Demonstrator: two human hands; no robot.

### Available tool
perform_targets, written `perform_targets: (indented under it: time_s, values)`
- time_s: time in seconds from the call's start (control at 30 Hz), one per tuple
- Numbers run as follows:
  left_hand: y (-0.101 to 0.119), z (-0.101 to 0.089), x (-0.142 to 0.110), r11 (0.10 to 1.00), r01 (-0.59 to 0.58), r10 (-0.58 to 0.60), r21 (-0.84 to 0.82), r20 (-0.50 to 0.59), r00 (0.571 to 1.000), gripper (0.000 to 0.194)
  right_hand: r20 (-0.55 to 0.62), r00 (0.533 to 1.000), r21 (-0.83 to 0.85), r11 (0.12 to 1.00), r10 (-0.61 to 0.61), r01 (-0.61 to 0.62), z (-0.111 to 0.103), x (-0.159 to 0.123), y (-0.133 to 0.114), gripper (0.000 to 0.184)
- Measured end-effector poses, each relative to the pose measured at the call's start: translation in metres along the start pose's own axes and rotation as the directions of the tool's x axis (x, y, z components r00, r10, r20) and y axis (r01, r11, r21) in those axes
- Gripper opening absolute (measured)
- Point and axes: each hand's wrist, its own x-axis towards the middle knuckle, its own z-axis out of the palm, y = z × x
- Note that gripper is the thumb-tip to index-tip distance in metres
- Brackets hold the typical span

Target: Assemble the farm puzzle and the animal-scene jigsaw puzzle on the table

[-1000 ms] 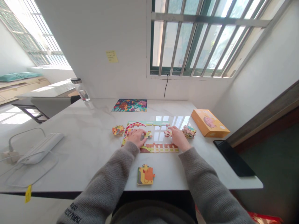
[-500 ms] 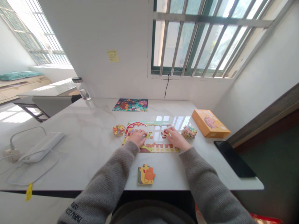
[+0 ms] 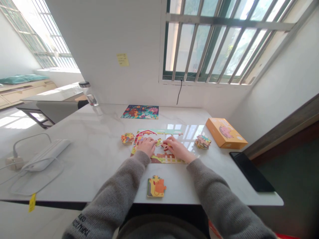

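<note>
A partly built farm jigsaw [image 3: 159, 158] lies on the white marble table [image 3: 94, 156], with a red barn at its top left and a fence strip along its near edge. My left hand [image 3: 147, 146] rests on the puzzle's left part, fingers curled on a yellowish piece [image 3: 159, 142]. My right hand [image 3: 177, 148] sits beside it at the middle, pinching a reddish piece [image 3: 165, 145] close to the left hand's piece. Loose pieces lie in a pile [image 3: 202, 141] to the right and a smaller pile [image 3: 127, 138] to the left.
A giraffe puzzle stack [image 3: 156, 187] lies near the front edge. A finished colourful puzzle [image 3: 140, 112] lies at the back. An orange box [image 3: 225, 133] and a black tablet [image 3: 251, 171] are at the right. A white lamp [image 3: 45, 154] with cable and a water bottle [image 3: 89, 95] stand at the left.
My right hand has slid left from beside the right pile to the puzzle's middle, carrying a reddish piece up to my left hand. The left hand has barely moved.
</note>
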Motion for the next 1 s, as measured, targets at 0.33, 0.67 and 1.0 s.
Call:
perform_targets:
  time_s: [0.33,0.67,1.0]
  values:
    - [0.001,-0.001,-0.002,1.0,0.005,-0.005,0.02,0.0,1.0,0.026,-0.046,0.99,0.002,0.991,-0.136,0.136,0.011,0.018,0.014,0.04]
    - [-0.013,0.009,0.005,0.984,-0.152,0.15,-0.092,-0.02,0.988,0.022,0.022,0.999,-0.117,0.992,-0.037,0.04,0.005,0.015,0.015,0.026]
    - [-0.022,0.009,0.008,0.925,-0.282,0.283,-0.253,-0.033,0.959,0.015,0.072,0.997,-0.195,0.981,0.008,0.006,0.0,0.015,0.01,0.039]
